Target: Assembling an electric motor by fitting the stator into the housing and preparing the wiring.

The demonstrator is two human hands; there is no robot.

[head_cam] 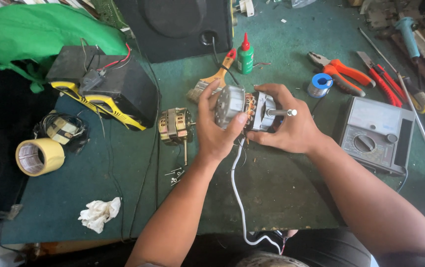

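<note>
- Motor (pixel 246 110) held above green table (pixel 281 183), between both your hands, shaft (pixel 282 112) pointing right.
- Left hand (pixel 216 129) wraps its grey end cap; right hand (pixel 286 123) clasps the shaft end.
- White cable (pixel 237 190) dangles toward you.
- Second motor (pixel 175 126) just left; multimeter (pixel 376 133) right; brush (pixel 212 79), glue bottle (pixel 245 55) behind.

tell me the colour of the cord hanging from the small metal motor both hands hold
White cord, clearest in the head view, below the motor.
</note>
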